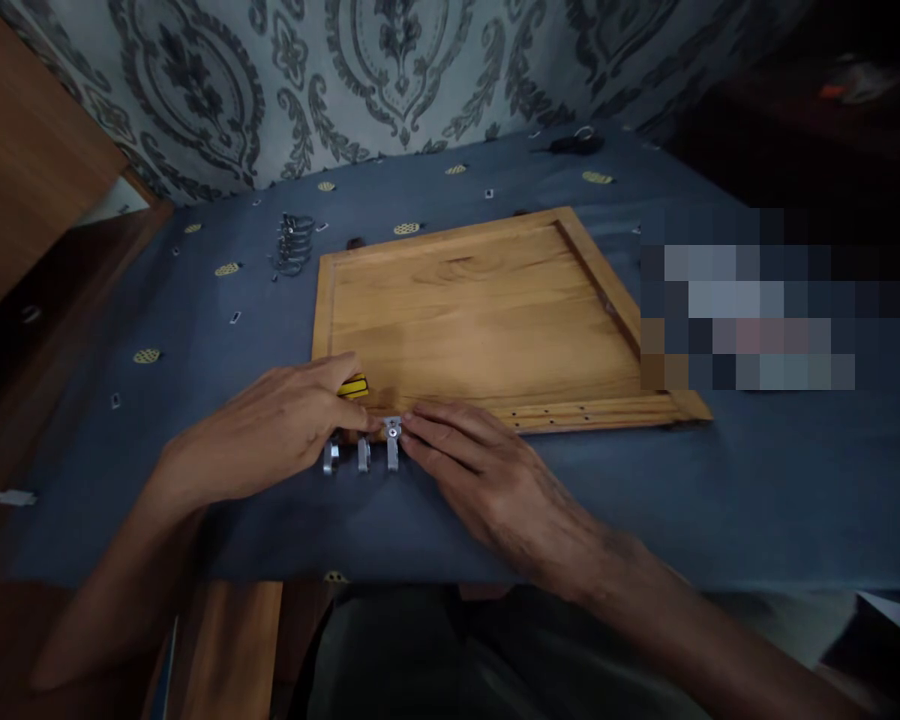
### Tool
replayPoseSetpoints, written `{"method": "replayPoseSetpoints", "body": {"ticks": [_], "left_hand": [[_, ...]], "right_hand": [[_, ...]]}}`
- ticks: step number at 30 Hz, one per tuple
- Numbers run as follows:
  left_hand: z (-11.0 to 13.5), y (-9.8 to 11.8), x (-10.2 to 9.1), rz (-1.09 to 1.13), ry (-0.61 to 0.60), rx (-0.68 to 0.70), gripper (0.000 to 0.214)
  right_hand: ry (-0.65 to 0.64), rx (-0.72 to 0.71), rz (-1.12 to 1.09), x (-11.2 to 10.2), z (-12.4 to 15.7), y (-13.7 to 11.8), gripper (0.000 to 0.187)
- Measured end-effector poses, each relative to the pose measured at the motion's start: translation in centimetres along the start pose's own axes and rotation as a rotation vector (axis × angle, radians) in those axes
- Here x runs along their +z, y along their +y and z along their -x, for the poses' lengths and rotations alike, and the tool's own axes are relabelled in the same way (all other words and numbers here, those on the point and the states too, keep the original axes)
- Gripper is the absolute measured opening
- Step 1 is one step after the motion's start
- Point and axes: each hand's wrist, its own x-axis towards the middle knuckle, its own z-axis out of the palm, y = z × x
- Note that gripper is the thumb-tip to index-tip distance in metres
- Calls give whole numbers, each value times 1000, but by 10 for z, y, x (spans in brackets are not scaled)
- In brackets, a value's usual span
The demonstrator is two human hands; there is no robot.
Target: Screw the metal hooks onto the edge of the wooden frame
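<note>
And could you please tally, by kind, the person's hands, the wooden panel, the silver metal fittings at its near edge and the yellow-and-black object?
Left hand and right hand: 2
Wooden panel: 1
Silver metal fittings: 3
Yellow-and-black object: 1
Total: 7

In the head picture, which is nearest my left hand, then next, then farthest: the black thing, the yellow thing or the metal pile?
1. Yellow thing: poking out at your left hand.
2. Metal pile: farther back, by the board's back left corner.
3. Black thing: far back, off to the right.
</note>
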Motion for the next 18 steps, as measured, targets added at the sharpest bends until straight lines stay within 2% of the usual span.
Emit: {"method": "replayPoseSetpoints", "body": {"ticks": [5,10,16,18], "left_hand": [[-1,3,-2,-27,-64,-35,45],[-1,5,-5,-40,-89,-53,45],[-1,3,-4,-43,-51,-15,46],[3,-1,-6,-59,4,26,48]], "right_hand": [[17,-18,31,-1,-4,-1,26],[35,-36,58,-3,-9,-3,27],[26,-43,88,-3,-9,-4,26],[22,-38,91,-3,-9,-4,25]]}}
